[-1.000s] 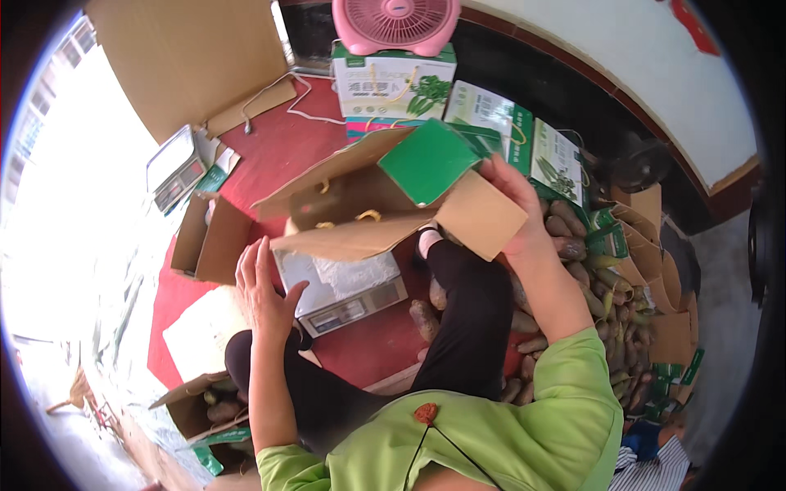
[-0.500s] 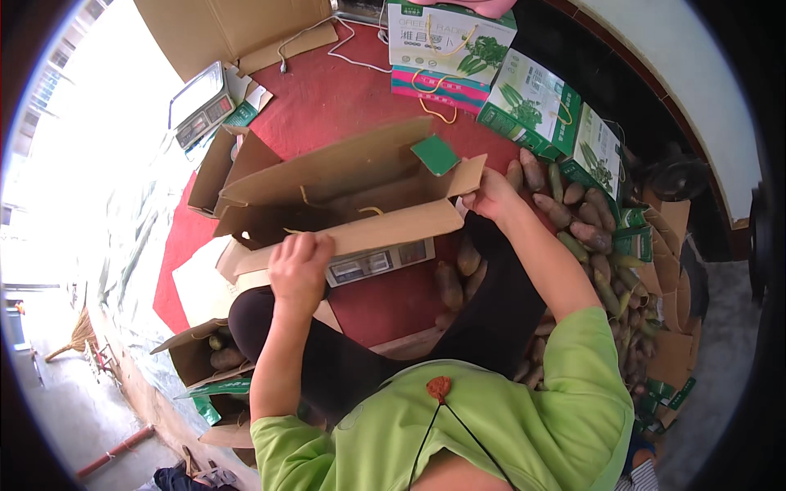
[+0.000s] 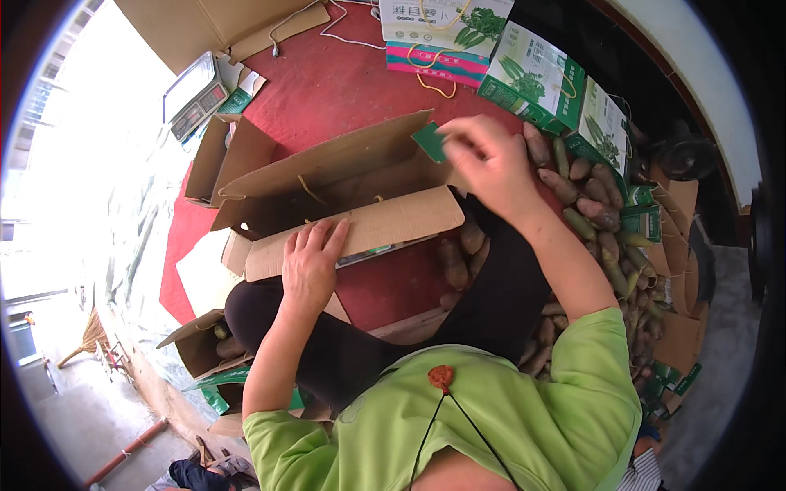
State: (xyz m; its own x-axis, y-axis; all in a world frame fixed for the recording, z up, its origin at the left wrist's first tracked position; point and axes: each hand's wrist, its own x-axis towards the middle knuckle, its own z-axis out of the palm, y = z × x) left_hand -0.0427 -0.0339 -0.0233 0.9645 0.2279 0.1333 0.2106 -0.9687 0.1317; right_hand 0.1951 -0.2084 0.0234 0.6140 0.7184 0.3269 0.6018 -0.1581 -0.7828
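An open cardboard carton (image 3: pixel 327 172) stands before my crossed legs, its long back flap raised and its front flap folded outward. My left hand (image 3: pixel 311 258) lies on the front flap (image 3: pixel 393 222) with the fingers spread. Small yellow cord loops (image 3: pixel 311 192) show inside the carton. Above the carton's right end is my right hand (image 3: pixel 495 168), fingers loosely bent and apart, slightly blurred, with nothing visible in them. Its fingertips are beside a small green end flap (image 3: pixel 428 143); whether they touch it I cannot tell.
Many long radishes (image 3: pixel 602 214) lie piled at my right, beside green-and-white cartons (image 3: pixel 528 69). A smaller open box (image 3: pixel 233 159) and a digital scale (image 3: pixel 196 94) stand at the far left on the red surface (image 3: pixel 327 90). Another box (image 3: pixel 196 344) with radishes is by my left knee.
My right hand has left the carton's right end flap and risen up and left toward the green flap. My left hand has flattened onto the front flap, which now tilts further outward.
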